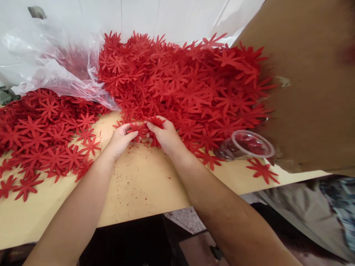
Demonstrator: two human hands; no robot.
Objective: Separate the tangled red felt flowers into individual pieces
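Observation:
My left hand (pixel 122 139) pinches a red flower-shaped cutout (pixel 138 130) with thin petals, its thumb lying across the top. Close beside it, my right hand (pixel 165 136) has thumb and fingers closed on another red flower-shaped cutout (pixel 155 121). Whether the two held pieces are joined I cannot tell. Both hands are low over the pale yellow tabletop (pixel 149 177), at the front edge of a large heap of red cutouts (pixel 183 85). A second pile of the same cutouts (pixel 41 136) spreads out to the left.
A clear plastic bag (pixel 69 70) lies between the piles, against the white wall (pixel 177 18). On the right a clear plastic cup (pixel 252 144) lies tipped beside a loose red cutout (pixel 262 170). A large brown cardboard sheet (pixel 313 88) borders the heap. Red crumbs dot the tabletop.

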